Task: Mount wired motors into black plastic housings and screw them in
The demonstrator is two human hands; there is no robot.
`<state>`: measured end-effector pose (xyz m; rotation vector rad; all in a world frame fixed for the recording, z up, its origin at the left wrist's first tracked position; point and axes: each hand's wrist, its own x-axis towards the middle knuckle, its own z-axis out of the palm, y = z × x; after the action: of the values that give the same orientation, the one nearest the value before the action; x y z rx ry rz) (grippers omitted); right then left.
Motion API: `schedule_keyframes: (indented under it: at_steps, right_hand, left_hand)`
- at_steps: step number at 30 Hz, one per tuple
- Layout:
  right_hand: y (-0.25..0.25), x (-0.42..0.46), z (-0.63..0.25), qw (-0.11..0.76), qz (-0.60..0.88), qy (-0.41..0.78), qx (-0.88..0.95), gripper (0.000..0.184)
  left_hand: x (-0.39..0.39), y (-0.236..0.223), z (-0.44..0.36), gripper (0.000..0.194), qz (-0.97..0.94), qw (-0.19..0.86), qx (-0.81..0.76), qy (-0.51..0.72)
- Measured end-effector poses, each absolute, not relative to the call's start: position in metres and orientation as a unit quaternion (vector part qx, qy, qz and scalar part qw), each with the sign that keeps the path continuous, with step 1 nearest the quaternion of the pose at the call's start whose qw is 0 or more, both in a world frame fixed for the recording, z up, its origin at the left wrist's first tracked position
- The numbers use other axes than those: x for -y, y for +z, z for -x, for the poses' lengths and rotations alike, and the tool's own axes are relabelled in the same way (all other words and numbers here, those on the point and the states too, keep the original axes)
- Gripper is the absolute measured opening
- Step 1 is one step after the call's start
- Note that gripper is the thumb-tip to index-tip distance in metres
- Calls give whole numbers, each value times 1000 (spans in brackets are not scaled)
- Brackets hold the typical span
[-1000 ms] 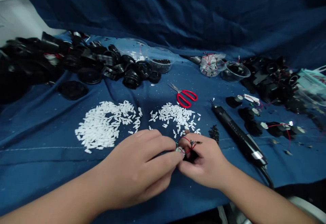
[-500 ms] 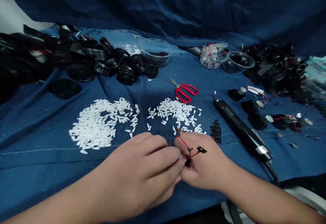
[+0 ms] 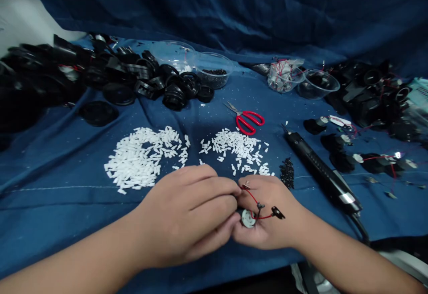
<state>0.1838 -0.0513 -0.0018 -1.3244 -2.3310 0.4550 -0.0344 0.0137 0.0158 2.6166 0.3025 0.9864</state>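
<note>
My right hand (image 3: 270, 209) is closed around a small wired motor (image 3: 248, 218), whose pale round end shows between thumb and fingers. From it run thin red and black wires (image 3: 265, 217), a small dark metal contact (image 3: 277, 213) dangling at the end and a coppery one lying near the knuckles. My left hand (image 3: 194, 209) has its fingers bent and pressed together, fingertips touching my right hand beside the motor. Whatever those fingertips pinch is hidden. Just beyond the hands are piles of small white plastic pieces (image 3: 133, 162) and a patch of tiny black screws (image 3: 286, 173).
Red-handled scissors (image 3: 247, 119) lie beyond the white pieces. A black electric screwdriver (image 3: 321, 169) with a cord rests at right. Black plastic housings (image 3: 174, 95) heap up at back left, more at back right. Clear plastic bowls (image 3: 214, 73) stand along the back.
The hands have tilted the motor, so its pale round end now faces up into view. The left fingertips have shifted off it slightly. The whole view has moved a little to the left.
</note>
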Motion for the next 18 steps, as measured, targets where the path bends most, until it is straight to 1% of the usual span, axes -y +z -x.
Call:
schedule_keyframes:
  at_steps: [3, 6, 10, 14, 16, 18]
  right_hand:
    - [-2, 51, -184, 194, 478, 164, 841, 32]
    - [-3, 51, -186, 204, 468, 169, 843, 32]
    - [-6, 52, -188, 203, 462, 154, 849, 40]
    - [-8, 54, -187, 221, 474, 146, 840, 42]
    - [-6, 55, -183, 246, 474, 139, 834, 37]
    - [-4, 56, -180, 265, 465, 139, 833, 25]
  left_hand:
    - [-16, 16, 34, 11, -909, 192, -81, 362]
    - [-14, 17, 33, 14, -905, 208, -61, 368]
    - [-11, 16, 33, 12, -914, 203, -54, 348]
    - [-8, 11, 34, 7, -920, 208, -87, 320]
    - [-5, 10, 33, 4, -916, 242, -109, 301]
    - [-2, 9, 31, 8, -901, 298, -135, 286]
